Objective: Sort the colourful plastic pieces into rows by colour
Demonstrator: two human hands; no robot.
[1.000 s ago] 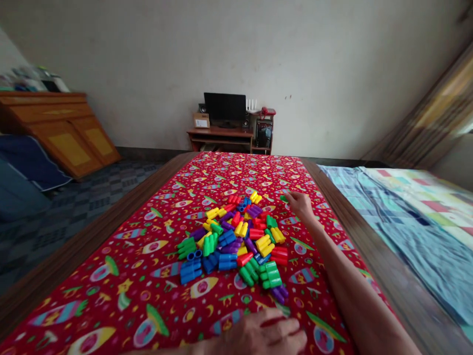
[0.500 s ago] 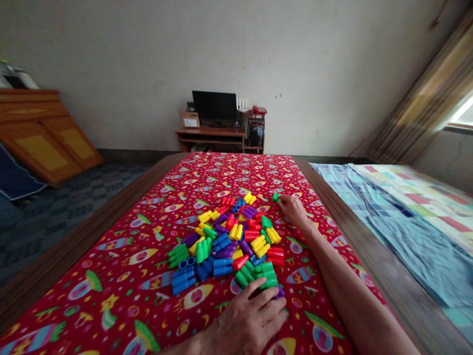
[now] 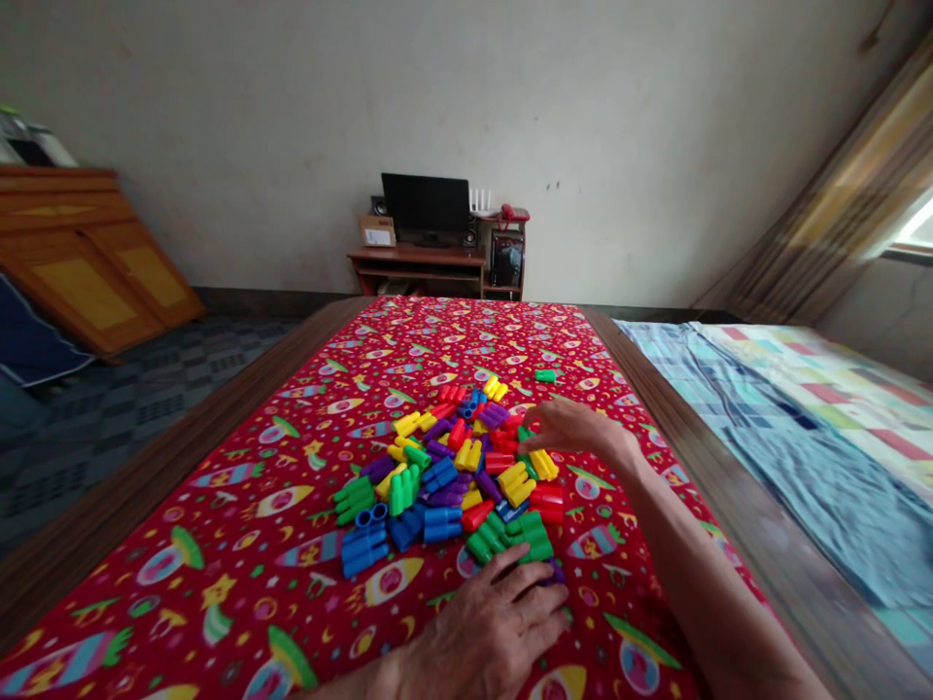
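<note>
A heap of plastic building blocks [image 3: 452, 476] in red, yellow, green, blue and purple lies on a red patterned cloth [image 3: 292, 457] over a table. One small green block [image 3: 545, 375] lies alone beyond the heap. My right hand [image 3: 575, 430] hovers over the heap's far right side, fingers curled down onto a green block there. My left hand [image 3: 496, 622] lies flat on the cloth at the heap's near edge, fingers spread and touching green and purple blocks.
The wooden table edge [image 3: 685, 428] borders a bed with a checked sheet [image 3: 802, 428] on the right. A desk with a monitor [image 3: 427, 204] stands at the far wall. A wooden cabinet [image 3: 94, 262] is at the left, and curtains hang at the right.
My right hand let go of the small green block at the far side and drew back to the heap. My left hand slid forward to the heap's near edge.
</note>
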